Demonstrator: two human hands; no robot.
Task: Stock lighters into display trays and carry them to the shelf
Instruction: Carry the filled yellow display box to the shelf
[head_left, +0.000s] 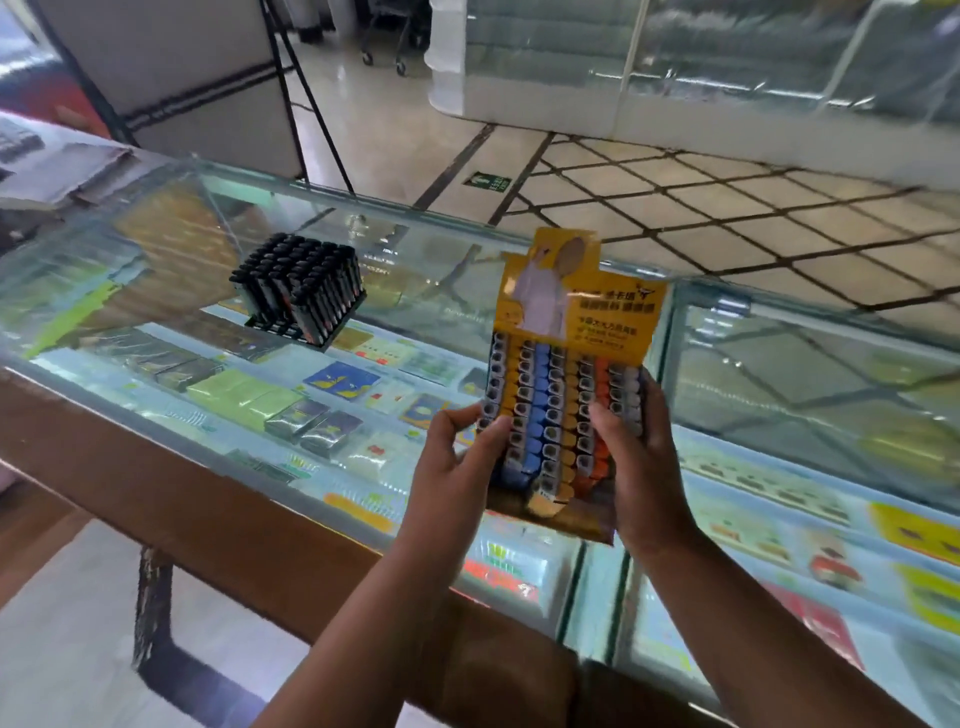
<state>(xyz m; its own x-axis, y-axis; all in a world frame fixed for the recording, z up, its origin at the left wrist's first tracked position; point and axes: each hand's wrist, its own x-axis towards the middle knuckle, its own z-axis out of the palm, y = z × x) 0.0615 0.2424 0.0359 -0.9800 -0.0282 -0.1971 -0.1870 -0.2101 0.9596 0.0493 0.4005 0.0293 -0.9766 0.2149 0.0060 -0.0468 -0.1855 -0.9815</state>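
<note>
Grip: left hand (457, 457) clamps 9 o'clock edge of yellow cardboard display tray of multicoloured plastic lighters (576, 306), right hand (644, 467) the 3 o'clock edge, above glass counter (441, 270). Suggest carrying flat; rows may spill.

Beneath both hands runs a glass counter (447, 260) with a wooden front edge (208, 499) below the left hand (457, 457). Under the glass, left of that hand, lie flat packets (244, 395); more lie right of the right hand (644, 467). Far left sits folded cardboard (67, 166). Beyond the hands spreads a diamond-tiled floor (727, 208) with a green floor sign (487, 182). A pale board on a black stand (182, 78) stands well up and left.
</note>
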